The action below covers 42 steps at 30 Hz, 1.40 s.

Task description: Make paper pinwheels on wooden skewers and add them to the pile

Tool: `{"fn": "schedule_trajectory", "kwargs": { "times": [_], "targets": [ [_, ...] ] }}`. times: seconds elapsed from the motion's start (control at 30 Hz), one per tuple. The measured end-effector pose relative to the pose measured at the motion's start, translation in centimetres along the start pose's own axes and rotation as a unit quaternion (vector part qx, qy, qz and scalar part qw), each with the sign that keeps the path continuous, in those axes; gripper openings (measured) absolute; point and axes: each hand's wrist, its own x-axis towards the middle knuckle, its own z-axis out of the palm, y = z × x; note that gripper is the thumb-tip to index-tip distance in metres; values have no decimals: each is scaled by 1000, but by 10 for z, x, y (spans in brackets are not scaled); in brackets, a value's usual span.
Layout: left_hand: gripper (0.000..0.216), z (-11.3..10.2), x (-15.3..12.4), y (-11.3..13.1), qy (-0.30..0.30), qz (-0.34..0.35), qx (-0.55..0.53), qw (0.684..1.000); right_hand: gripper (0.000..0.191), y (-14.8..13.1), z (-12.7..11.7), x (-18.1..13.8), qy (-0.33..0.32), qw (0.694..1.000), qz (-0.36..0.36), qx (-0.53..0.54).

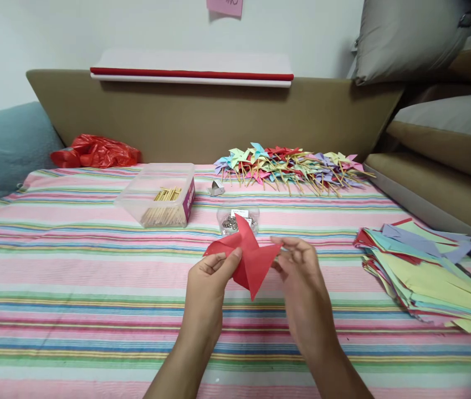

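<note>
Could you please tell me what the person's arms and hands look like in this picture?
Both are bare. The left hand and right hand wear no gloves, and no ring, watch or bracelet shows. The left forearm and right forearm are uncovered down to the picture's lower edge, with no sleeve in view.
</note>
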Motion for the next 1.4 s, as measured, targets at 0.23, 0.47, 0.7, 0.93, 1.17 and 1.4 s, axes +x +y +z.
{"fn": "schedule_trajectory", "kwargs": {
  "times": [0.23,0.47,0.7,0.93,1.17,1.4],
  "targets": [
    [19,-2,3,5,5,-8,-35,999,32,-11,-21,4,-134,832,-350,-410],
    [21,-2,5,1,-6,-8,-19,1000,10,-17,-17,3,-160,862,-300,-375],
    [29,-2,0,0,-19,13,74,997,8,-11,-17,5,-112,943,-142,-281],
    [31,0,-3,3,-38,23,131,990,14,-8,-15,6,-67,958,-92,-265],
    [33,0,-3,2,-46,23,147,988,14,-7,-11,6,-47,960,-99,-258],
    [32,3,-6,4,-49,16,154,987,12,-7,-9,3,-35,961,-100,-254]
  ]
}}
